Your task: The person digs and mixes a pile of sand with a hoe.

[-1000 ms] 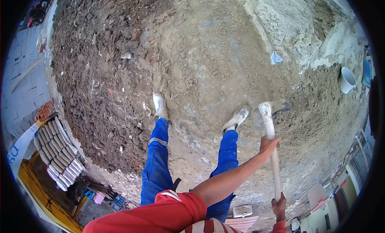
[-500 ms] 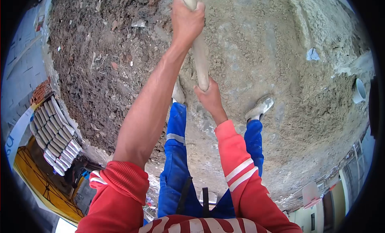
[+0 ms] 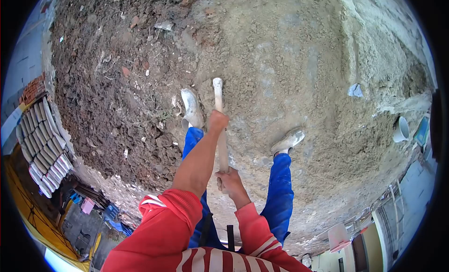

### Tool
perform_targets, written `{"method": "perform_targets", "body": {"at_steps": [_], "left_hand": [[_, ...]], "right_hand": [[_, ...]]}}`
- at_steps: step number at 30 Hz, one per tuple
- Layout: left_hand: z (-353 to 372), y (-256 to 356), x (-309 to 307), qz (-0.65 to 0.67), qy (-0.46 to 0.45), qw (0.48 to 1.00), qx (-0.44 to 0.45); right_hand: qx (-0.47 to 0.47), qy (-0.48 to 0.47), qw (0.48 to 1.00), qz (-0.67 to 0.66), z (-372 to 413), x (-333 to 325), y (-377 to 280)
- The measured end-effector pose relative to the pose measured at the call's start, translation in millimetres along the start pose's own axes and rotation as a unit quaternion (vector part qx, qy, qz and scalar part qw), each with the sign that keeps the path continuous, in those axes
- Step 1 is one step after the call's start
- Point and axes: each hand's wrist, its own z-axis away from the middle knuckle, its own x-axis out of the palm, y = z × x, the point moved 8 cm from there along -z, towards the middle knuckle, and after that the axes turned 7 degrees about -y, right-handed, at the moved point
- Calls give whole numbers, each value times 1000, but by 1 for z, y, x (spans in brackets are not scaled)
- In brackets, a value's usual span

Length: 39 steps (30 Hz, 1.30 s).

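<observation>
Fingers of left hand and right hand clench a long pale wooden handle mid-frame. I judge a stroke at crumbly brown soil; the next move calls for firm grips.

On my screen, soft daylight falls evenly on the soil, and shadows are faint. The middle looks clear. My round view has black corners, and things near its edge bend and get fuzzy. A lower-left patch glows white.
</observation>
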Motion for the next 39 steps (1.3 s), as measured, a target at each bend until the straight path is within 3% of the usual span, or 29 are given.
{"method": "perform_targets", "body": {"at_steps": [4,5,6,7,9,11,12,13,14,15,16,17,18,20,21,24,26,27,28,29,30,31,34,37,39], "left_hand": [[40,-4,22,98,-34,994,-28],[53,-9,38,194,-76,975,-72],[72,10,75,273,-133,946,-110],[88,28,89,264,-141,949,-102],[136,75,123,429,-176,879,-113],[182,130,164,497,-200,839,-99],[212,161,191,529,-224,810,-118],[233,186,225,541,-238,800,-105],[264,210,264,527,-273,796,-116],[300,231,314,563,-356,736,-121],[353,257,337,567,-393,709,-147],[387,268,376,579,-426,678,-152],[415,268,399,546,-408,705,-195],[452,283,404,531,-433,714,-148],[454,286,396,533,-429,714,-148],[415,301,324,470,-430,770,34],[349,312,250,377,-351,854,77],[314,318,211,351,-315,877,89],[279,332,167,316,-266,901,136],[252,349,117,277,-215,922,164],[227,369,70,259,-175,922,229],[205,388,22,257,-114,919,278],[155,436,-92,224,-9,891,394],[78,440,-151,144,65,888,431],[11,414,-161,113,92,888,436]], "right_hand": [[4,-17,998,59,39,-48,-25],[25,-33,997,59,57,-63,-33],[36,-35,998,35,88,-102,-38],[55,-47,997,24,116,-131,-37],[48,-80,995,-31,166,-187,-29],[35,-68,997,13,242,-242,-28],[27,-57,998,-15,276,-278,-13],[25,7,997,77,312,-325,8],[4,82,993,88,349,-369,26],[-22,138,976,164,380,-424,53],[-24,252,908,333,414,-489,83],[-6,320,837,444,444,-513,84],[18,406,761,505,469,-532,96],[-15,472,711,520,492,-544,111],[-41,495,694,521,494,-541,116],[-85,463,738,484,425,-496,115],[-117,408,809,407,345,-432,76],[-136,392,808,418,300,-401,60],[-180,356,842,364,261,-354,22],[-254,336,834,356,221,-312,-7],[-270,306,864,294,187,-268,-46],[-341,292,855,260,146,-236,-68],[-426,285,832,212,66,-131,-180],[-456,233,845,157,-17,-61,-266],[-445,217,856,146,-66,-25,-288]]}}
